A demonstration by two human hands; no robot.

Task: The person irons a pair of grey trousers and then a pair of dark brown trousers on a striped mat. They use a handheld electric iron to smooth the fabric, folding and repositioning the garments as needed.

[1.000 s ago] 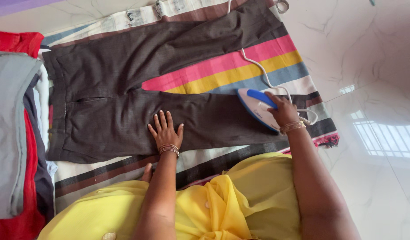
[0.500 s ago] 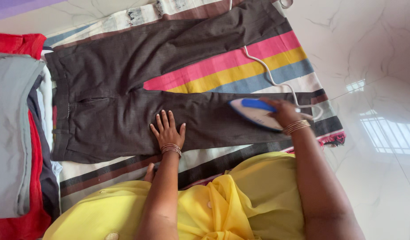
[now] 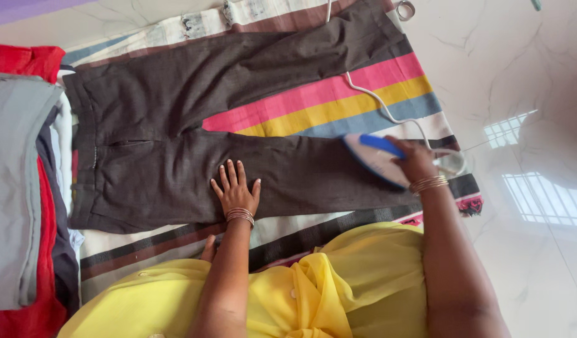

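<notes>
A pair of dark brown trousers point(image 3: 176, 119) lies flat on a striped cloth point(image 3: 338, 94), legs spread toward the right. My left hand point(image 3: 235, 188) presses palm down on the nearer leg, fingers apart. My right hand point(image 3: 412, 161) grips the blue handle of a white and blue iron point(image 3: 375, 159), which rests on the lower end of that same leg. The iron's white cord point(image 3: 370, 94) runs up across the cloth and out of the top of the view.
A pile of folded grey and red clothes point(image 3: 19, 188) lies at the left. Glossy white marble floor point(image 3: 526, 94) surrounds the cloth on the right and top. My yellow garment point(image 3: 313, 294) fills the bottom of the view.
The iron slid left along the trouser leg, then back right toward the hem. My left hand has stayed pressed on the leg.
</notes>
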